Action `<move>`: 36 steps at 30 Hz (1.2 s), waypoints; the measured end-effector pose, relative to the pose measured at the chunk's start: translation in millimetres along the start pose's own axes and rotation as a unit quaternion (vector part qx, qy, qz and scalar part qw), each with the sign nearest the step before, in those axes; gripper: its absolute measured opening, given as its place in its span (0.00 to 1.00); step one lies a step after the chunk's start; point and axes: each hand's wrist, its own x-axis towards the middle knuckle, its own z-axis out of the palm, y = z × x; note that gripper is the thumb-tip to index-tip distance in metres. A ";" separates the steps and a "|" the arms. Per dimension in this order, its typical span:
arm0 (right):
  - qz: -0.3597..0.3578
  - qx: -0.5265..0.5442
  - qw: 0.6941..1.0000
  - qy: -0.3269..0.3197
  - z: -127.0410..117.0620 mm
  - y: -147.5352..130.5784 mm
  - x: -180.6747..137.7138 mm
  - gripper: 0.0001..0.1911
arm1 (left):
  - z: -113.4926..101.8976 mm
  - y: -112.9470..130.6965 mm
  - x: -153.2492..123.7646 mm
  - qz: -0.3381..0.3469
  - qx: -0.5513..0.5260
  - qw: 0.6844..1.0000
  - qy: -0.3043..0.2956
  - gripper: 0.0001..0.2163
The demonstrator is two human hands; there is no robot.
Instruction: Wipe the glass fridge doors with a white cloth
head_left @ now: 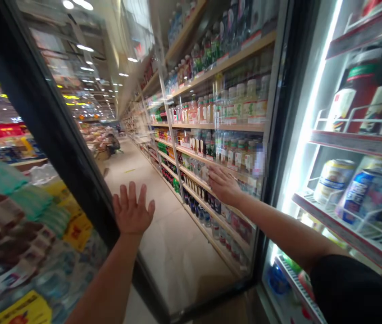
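Note:
A glass cooler door in a black frame stands open in front of me. My left hand is raised by the door's left frame, palm forward and fingers spread, with nothing in it. Further right, my right hand reaches to the glass, its fingers stretched out and flat. Whether a pale blur at its fingertips is a thing or a reflection, I cannot tell. Rows of drink bottles show in the glass behind and above this hand.
At the right is the lit cooler, with a white can, a blue can and dark bottles on wire shelves. Packed goods with yellow signs are piled at the left. A person is far down the aisle.

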 end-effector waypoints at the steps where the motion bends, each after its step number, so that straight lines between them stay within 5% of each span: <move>1: 0.010 -0.006 1.000 0.008 -2.7 3.4 4.3 0.20 | 0.2 0.1 0.4 0.007 0.005 1.000 0.006 0.32; 7: 0.177 -0.002 0.980 0.090 -9.2 21.4 32.0 0.26 | 1.4 0.0 -0.2 -0.017 -0.006 1.000 -0.010 0.30; 12: 0.014 -0.004 1.000 0.018 7.9 -3.5 -2.4 0.20 | 3.8 -2.3 -1.8 -0.035 -0.024 0.999 -0.028 0.29; 15: -0.039 -0.016 0.999 -0.007 -0.9 5.9 0.2 0.20 | 6.1 -3.7 -1.7 -0.035 -0.034 0.998 -0.027 0.29; 21: 0.166 -0.017 0.984 0.062 -9.9 25.1 12.9 0.24 | 8.2 -3.6 -0.7 -0.008 -0.022 1.000 -0.001 0.31; 23: 0.137 -0.008 0.989 0.051 -0.8 13.3 -7.3 0.22 | 8.2 -3.5 -0.9 -0.002 -0.010 1.000 0.000 0.31; 28: -0.069 -0.018 0.997 0.001 5.9 2.5 -38.3 0.16 | 8.3 -4.1 -0.4 -0.002 0.006 1.000 -0.010 0.31; 34: 0.155 -0.062 0.980 0.108 -4.0 23.5 6.6 0.21 | 8.5 -3.5 5.1 0.035 0.019 0.999 0.036 0.34; 36: 0.145 -0.057 0.982 0.103 3.0 9.9 3.9 0.22 | 9.1 -3.5 6.0 0.039 0.016 0.998 0.040 0.35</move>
